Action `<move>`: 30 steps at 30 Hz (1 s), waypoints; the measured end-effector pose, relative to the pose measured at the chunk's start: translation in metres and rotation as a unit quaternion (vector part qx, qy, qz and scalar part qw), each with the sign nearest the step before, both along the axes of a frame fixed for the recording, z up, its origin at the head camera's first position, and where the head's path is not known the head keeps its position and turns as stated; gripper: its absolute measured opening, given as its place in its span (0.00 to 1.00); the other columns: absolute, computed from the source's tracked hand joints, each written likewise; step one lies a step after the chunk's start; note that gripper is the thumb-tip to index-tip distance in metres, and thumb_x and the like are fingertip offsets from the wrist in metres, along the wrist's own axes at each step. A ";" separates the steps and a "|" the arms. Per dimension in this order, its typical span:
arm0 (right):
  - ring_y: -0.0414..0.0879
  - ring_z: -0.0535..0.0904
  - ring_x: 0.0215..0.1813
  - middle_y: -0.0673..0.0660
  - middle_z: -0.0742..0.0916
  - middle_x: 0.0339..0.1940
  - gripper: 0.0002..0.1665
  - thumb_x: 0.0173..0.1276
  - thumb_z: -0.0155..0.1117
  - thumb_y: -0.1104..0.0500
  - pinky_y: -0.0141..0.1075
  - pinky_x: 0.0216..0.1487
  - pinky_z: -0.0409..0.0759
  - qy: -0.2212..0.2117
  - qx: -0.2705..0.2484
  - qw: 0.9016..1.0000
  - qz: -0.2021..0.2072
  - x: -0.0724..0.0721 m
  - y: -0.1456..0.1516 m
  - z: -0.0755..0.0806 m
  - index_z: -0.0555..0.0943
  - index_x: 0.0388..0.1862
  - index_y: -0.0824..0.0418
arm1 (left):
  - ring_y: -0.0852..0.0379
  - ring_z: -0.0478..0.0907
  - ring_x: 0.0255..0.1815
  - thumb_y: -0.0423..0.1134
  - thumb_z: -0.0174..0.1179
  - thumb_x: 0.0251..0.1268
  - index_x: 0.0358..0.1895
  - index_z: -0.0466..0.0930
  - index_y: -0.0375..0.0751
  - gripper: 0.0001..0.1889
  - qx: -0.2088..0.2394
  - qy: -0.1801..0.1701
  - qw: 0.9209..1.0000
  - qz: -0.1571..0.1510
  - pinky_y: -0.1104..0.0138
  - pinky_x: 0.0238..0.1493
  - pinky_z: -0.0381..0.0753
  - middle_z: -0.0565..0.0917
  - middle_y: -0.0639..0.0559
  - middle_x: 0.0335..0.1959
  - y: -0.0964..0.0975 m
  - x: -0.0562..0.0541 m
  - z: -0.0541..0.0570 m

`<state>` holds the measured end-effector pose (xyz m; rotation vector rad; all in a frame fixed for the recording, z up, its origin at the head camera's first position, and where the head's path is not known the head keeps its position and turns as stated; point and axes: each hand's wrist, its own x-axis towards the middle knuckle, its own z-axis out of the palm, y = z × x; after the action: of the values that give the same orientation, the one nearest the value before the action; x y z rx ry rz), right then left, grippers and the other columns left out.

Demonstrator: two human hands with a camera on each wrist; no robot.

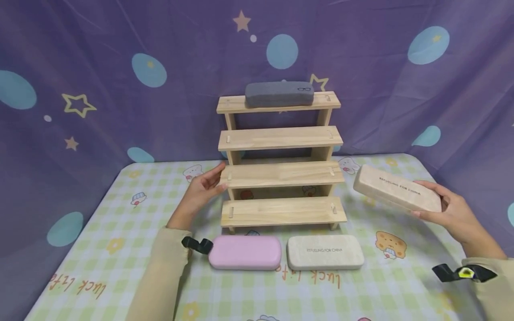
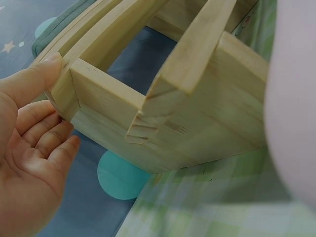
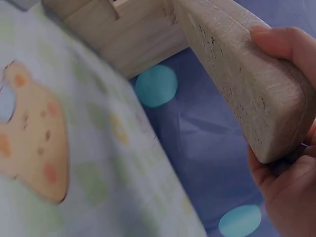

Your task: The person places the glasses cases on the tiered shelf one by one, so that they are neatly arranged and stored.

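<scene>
My right hand (image 1: 453,209) grips one end of a cream glasses case (image 1: 397,189) lettered "REFUELING FOR CHINA", holding it tilted above the table right of the wooden tiered shelf (image 1: 281,174). In the right wrist view, the thumb lies along the top of the case and fingers reach beneath it. My left hand (image 1: 201,191) pinches the left end of a shelf board, thumb on its edge in the left wrist view. A grey glasses case (image 1: 277,94) lies on the top tier. In front of the shelf lie a pink glasses case (image 1: 246,253) and another cream glasses case (image 1: 325,253).
A green-and-white checked cloth (image 1: 132,249) with cartoon prints covers the table. Behind stands a purple curtain (image 1: 192,53) with stars and blue ovals. The shelf has several steps, rising toward the curtain. The pink case sits close to the left sleeve (image 1: 164,267).
</scene>
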<state>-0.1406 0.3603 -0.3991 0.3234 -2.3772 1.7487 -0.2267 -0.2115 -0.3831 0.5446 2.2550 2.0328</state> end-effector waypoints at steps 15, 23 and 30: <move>0.30 0.74 0.43 0.37 0.78 0.48 0.40 0.52 0.68 0.75 0.17 0.38 0.73 -0.024 0.097 0.994 -0.049 -0.005 -0.025 0.036 0.71 0.65 0.57 | 0.47 0.58 0.71 0.24 0.58 0.62 0.69 0.58 0.30 0.32 -0.002 0.003 1.000 -0.002 0.64 0.71 0.58 0.61 0.40 0.71 0.000 -0.001 -0.003; 0.30 0.74 0.44 0.38 0.78 0.48 0.41 0.52 0.69 0.74 0.17 0.38 0.73 -0.014 0.093 0.995 -0.035 -0.013 -0.039 0.046 0.71 0.66 0.53 | 0.47 0.60 0.70 0.24 0.57 0.62 0.70 0.57 0.29 0.32 -0.002 0.007 1.000 -0.001 0.68 0.69 0.60 0.61 0.40 0.70 -0.001 -0.002 -0.003; 0.32 0.74 0.43 0.38 0.78 0.48 0.41 0.50 0.70 0.75 0.19 0.38 0.73 -0.009 0.095 0.994 -0.044 -0.018 -0.054 0.054 0.72 0.64 0.57 | 0.47 0.59 0.71 0.24 0.57 0.62 0.69 0.57 0.29 0.32 -0.002 0.008 1.000 -0.002 0.69 0.69 0.60 0.61 0.40 0.71 -0.001 -0.002 -0.003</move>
<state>-0.1590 0.3063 -0.3448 0.2241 -2.5353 1.4964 -0.2283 -0.2127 -0.3861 0.5651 2.2635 2.0302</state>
